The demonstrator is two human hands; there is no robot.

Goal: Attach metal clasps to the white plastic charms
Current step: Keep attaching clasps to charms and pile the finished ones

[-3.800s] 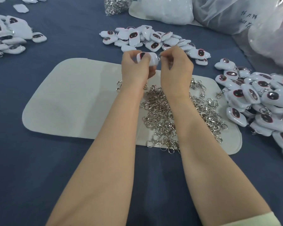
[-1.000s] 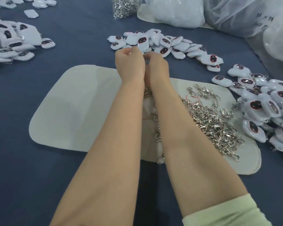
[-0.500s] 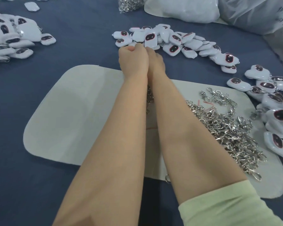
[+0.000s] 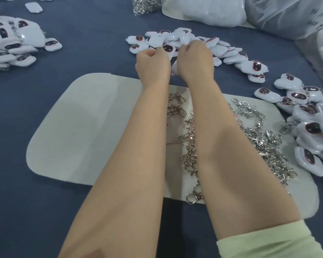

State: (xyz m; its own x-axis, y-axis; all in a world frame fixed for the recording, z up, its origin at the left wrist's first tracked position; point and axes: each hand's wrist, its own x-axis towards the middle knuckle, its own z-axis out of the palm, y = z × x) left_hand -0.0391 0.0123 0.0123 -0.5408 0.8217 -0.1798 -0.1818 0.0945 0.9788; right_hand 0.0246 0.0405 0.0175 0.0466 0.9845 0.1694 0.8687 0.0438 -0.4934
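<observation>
Blue cloth covers the whole bench (image 4: pixel 93 53). Big see-through plastic bags (image 4: pixel 287 15) sit at the far right corner. Next comes a pale grey felt mat (image 4: pixel 82 118) with round corners. It lies in front of me, and both my bare arms stretch across it.

Lots of white plastic charms (image 4: pixel 229 51) with dark oval faces lie on the cloth in three piles. The far heap (image 4: pixel 241 60) is just past the mat. The right heap (image 4: pixel 313 116) is beside the mat's right edge. The left heap (image 4: pixel 13 45) is well away in the far left corner.

Lots of shiny silver metal clasps (image 4: pixel 265 142) lie tangled on the right part of the mat, under and beside my right arm.

My left hand (image 4: pixel 153 66) and my right hand (image 4: pixel 195 61) are close together at the near edge of the far heap. The fingers of both hands are curled down and away from me, so I cannot tell what they hold. One white charm (image 4: pixel 167 48) with a dark face shows just past my left hand.
</observation>
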